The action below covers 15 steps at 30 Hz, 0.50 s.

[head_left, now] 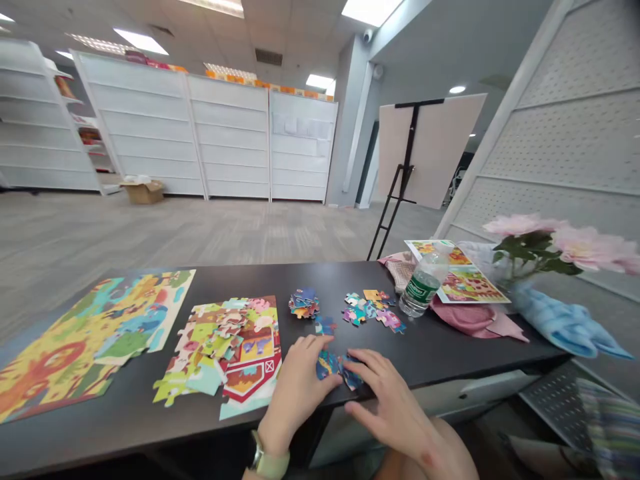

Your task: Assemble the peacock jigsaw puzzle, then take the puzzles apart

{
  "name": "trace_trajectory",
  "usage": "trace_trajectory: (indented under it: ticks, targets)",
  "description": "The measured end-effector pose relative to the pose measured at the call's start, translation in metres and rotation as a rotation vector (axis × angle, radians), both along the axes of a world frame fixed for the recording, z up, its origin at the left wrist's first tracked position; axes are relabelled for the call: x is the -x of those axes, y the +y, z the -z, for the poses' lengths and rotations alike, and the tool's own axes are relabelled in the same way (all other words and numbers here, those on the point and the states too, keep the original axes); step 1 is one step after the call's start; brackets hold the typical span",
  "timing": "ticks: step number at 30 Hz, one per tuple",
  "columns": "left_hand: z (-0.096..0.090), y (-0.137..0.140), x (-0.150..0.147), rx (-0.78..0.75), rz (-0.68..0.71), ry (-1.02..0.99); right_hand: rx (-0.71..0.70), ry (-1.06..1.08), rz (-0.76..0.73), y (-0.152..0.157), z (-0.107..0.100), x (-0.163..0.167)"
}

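Note:
Near the front edge of the dark table, my left hand [301,375] curls its thumb and fingers around a blue jigsaw puzzle piece [327,364]. Opposite it, my right hand [387,393] has its fingertips on another dark blue puzzle piece [353,380]; the thumb sits lower, and the fingers partly cover the piece. The two pieces lie side by side, and whether they interlock I cannot tell. Just beyond my left fingertips is a blue piece [325,325]. Farther back are a stack of pieces [304,304] and a loose colourful group [373,311].
Left on the table [210,433] are a partly joined farm puzzle [250,360] with loose pieces on top and a large yellow puzzle [100,333]. To the right stand a water bottle [424,283], printed picture sheets [470,283], pink cloth [465,319], a blue towel [565,320] and flowers [575,243].

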State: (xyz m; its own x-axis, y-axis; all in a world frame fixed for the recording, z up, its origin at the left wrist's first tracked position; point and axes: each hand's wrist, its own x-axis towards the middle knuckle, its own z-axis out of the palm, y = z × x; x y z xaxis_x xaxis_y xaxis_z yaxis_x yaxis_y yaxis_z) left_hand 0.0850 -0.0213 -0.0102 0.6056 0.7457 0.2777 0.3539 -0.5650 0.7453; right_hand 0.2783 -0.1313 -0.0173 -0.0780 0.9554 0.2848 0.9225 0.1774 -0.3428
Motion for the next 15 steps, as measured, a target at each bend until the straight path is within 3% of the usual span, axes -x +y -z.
trace_trajectory:
  ticks: [4,9,11,15]
  targets:
    - [-0.003,-0.005,0.011,0.01,0.074,-0.054,-0.134,0.083,-0.061,-0.016,0.019,-0.012]
    - [-0.01,-0.004,0.013,-0.001,0.053,-0.229,-0.292,0.277,0.094,-0.007,0.016,0.005]
    - [-0.011,-0.011,0.015,-0.044,-0.033,-0.417,-0.241,0.233,0.066,0.001,0.008,0.023]
    - [0.0,-0.048,0.036,-0.08,-0.246,-0.885,0.018,0.022,-0.064,0.011,-0.006,0.051]
